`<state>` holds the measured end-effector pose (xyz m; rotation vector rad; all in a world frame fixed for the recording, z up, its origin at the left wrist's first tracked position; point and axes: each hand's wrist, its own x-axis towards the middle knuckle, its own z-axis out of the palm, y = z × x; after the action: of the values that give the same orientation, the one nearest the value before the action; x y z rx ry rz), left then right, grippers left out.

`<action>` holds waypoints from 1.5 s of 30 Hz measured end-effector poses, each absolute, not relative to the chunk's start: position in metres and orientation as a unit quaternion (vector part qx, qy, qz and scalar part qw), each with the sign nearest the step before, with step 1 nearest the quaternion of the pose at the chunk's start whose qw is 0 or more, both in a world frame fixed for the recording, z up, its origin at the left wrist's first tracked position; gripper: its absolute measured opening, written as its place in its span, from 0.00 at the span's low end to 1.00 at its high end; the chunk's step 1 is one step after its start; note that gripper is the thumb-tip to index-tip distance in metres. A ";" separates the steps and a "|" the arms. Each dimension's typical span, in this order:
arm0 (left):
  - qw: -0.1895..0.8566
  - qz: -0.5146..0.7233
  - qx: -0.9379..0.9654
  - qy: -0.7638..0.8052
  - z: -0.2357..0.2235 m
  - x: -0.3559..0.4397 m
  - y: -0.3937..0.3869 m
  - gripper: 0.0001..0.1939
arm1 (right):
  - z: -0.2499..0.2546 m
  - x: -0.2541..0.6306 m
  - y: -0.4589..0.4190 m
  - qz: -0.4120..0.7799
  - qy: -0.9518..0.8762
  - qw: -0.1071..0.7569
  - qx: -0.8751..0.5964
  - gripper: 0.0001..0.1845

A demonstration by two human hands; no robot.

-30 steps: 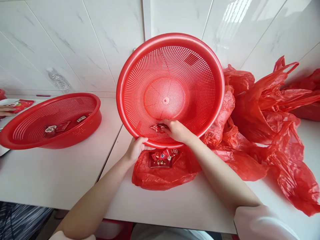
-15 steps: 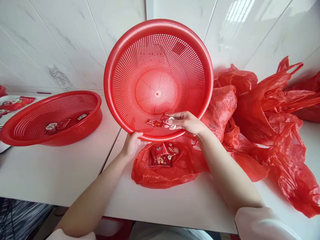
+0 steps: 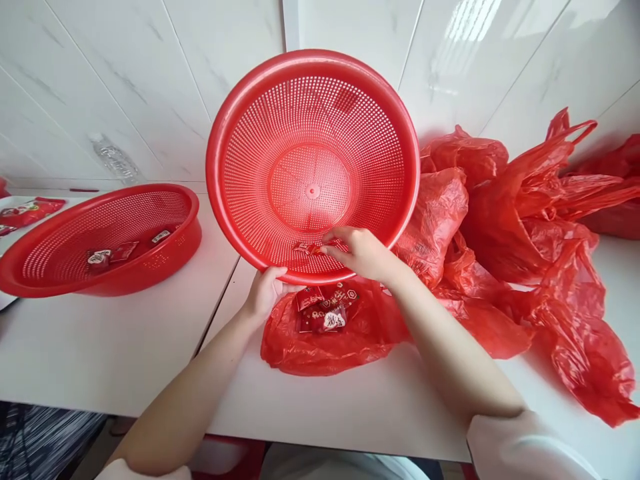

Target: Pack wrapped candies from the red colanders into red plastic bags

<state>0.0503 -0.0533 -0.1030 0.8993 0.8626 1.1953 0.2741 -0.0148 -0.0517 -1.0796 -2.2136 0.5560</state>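
A large red perforated basket (image 3: 313,113) is tilted on its side, its mouth facing me. My left hand (image 3: 263,293) grips its lower left rim, thumb on top and the other fingers underneath. Inside, my right hand (image 3: 363,253) has its thumb and fingers around small red packets (image 3: 305,249) lying at the low side; the fingers partly cover them. Below the rim lies a red plastic bag (image 3: 295,357), its mouth spread open on the table. Several red snack packets (image 3: 333,320) rest in it, the top one with a white patch.
To the left stands another red basket (image 3: 175,257) holding a few packets (image 3: 123,251). Beyond it is a white tray (image 3: 75,200) with red packages (image 3: 35,210). Filled red plastic bags (image 3: 515,207) crowd the right side. A clear bottle (image 3: 115,159) is by the tiled wall.
My right hand has dropped a white-patched packet into the bag and gone back into the basket. The basket has shifted left since a second ago, my left hand still on its rim.
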 end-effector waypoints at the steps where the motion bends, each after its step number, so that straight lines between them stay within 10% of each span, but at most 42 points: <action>1: 0.654 0.520 0.397 0.381 -0.103 0.053 -0.055 0.21 | -0.059 0.269 -0.013 0.197 -0.839 0.303 -0.406 0.18; 8: 0.663 0.486 0.402 0.403 -0.105 0.061 -0.062 0.22 | -0.090 0.248 -0.002 0.186 -0.858 0.287 -0.384 0.13; 19: 0.643 0.515 0.427 0.374 -0.104 0.046 -0.055 0.17 | -0.054 0.286 0.002 0.612 -0.622 0.329 -0.361 0.13; 33: 0.670 0.500 0.388 0.388 -0.105 0.053 -0.054 0.16 | -0.076 0.267 -0.002 0.158 -0.854 0.202 -0.453 0.16; 45: 0.662 0.478 0.414 0.402 -0.107 0.054 -0.056 0.21 | -0.092 0.261 0.001 0.125 -0.878 0.203 -0.415 0.15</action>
<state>0.0538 -0.0560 -0.1065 0.9352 0.9095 1.0808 0.2609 0.0010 -0.0922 -1.1578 -2.4500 0.3495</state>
